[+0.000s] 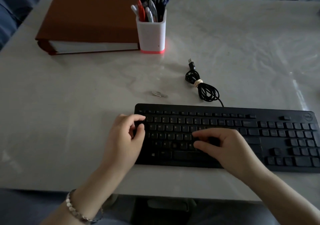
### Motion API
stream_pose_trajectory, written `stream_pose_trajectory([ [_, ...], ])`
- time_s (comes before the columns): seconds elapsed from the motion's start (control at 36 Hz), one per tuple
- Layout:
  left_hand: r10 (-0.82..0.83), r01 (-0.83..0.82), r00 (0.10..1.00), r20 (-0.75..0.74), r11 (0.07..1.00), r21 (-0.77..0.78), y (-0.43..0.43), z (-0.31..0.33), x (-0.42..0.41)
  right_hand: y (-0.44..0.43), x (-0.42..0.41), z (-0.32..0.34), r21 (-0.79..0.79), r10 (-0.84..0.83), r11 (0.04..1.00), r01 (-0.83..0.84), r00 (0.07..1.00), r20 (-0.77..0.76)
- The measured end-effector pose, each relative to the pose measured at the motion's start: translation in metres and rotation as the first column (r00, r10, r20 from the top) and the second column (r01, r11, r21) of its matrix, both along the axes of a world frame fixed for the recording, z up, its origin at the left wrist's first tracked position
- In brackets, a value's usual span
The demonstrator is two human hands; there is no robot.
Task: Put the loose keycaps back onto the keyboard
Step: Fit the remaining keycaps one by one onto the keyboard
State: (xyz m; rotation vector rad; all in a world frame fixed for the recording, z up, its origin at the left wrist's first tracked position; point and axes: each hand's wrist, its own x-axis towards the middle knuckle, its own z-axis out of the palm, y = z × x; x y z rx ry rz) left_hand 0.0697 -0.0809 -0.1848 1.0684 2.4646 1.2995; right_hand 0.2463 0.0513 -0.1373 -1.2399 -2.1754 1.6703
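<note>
Behind keyboard: white pen holder crammed with pens.

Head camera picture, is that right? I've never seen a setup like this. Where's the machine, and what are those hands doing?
There is no machine here: a person wears one wide-angle camera on the head, looking down at their own bare hands. The left hand, with a bracelet, curls at the left end of a black keyboard; the right hand curls over its middle keys. It is too dim to tell whether either pinches anything. On the white table also lie a brown binder, a pen holder full of pens, the keyboard's bundled cable and a small metal object.
</note>
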Motion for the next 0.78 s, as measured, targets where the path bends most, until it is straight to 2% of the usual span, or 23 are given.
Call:
stream_pose_trajectory([
  [0.11, -0.054, 0.053, 0.998, -0.027, 0.998, -0.025, -0.005, -0.001, 0.005, -0.012, -0.006, -0.004, 0.046, 0.028, 0.999, -0.027, 0.999, -0.019],
  [0.22, -0.116, 0.113, 0.991, -0.063, 0.992, -0.050, -0.006, 0.000, 0.011, -0.019, -0.013, -0.011, 0.018, 0.049, 0.999, -0.048, 0.999, -0.025],
  [0.39, -0.073, 0.072, 0.996, -0.052, 0.997, -0.032, -0.008, -0.001, 0.013, -0.019, -0.016, -0.014, -0.145, -0.006, 0.989, -0.004, 0.998, -0.063],
  [0.64, -0.139, 0.138, 0.989, -0.050, 0.990, -0.022, -0.007, 0.000, 0.020, -0.022, -0.016, -0.016, -0.143, -0.040, 0.989, 0.026, 0.995, -0.096],
  [0.78, -0.111, 0.110, 0.993, -0.036, 0.993, -0.031, -0.006, -0.002, 0.019, -0.024, -0.015, -0.019, -0.148, -0.053, 0.988, 0.037, 0.993, -0.106],
])
